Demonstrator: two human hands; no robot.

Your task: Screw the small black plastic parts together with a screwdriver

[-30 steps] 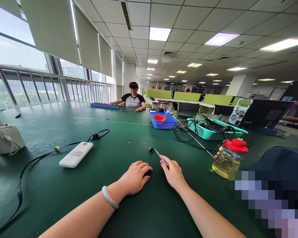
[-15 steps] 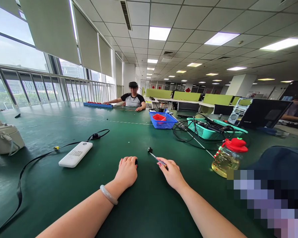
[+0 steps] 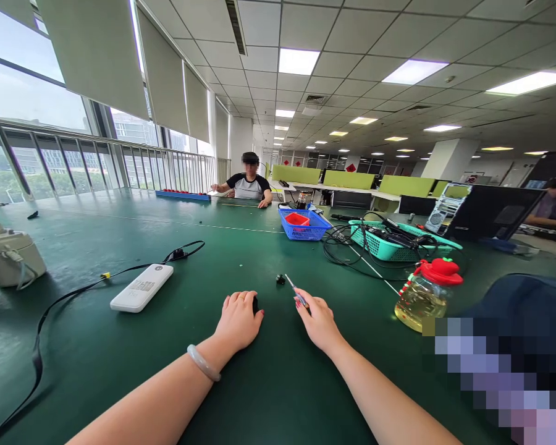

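My right hand [image 3: 323, 322] is closed round a slim screwdriver [image 3: 299, 296], its thin metal shaft pointing up and to the left. Close beside its tip, a clump of tiny black parts [image 3: 280, 279] lies on the green table; what they are is too small to tell. My left hand [image 3: 239, 320] rests palm down on the table, fingers curled over a small black object [image 3: 255, 304]. Only a bit of that object shows between the fingers and the thumb, so its kind is hidden. A pale bangle [image 3: 202, 363] circles the left wrist.
On the left are a white power bank [image 3: 142, 288], a black strap [image 3: 37, 346] and a beige case [image 3: 10, 256]. Blue [image 3: 304, 228] and teal [image 3: 384, 247] baskets, cables, a red-lidded jar [image 3: 421, 296] and a dark cap [image 3: 528, 303] stand right. Another person [image 3: 248, 185] sits opposite.
The screwdriver's tip has come up and to the right, off the clump of black parts. My left thumb has moved out a little from the black object. The person opposite has drawn an arm inward.
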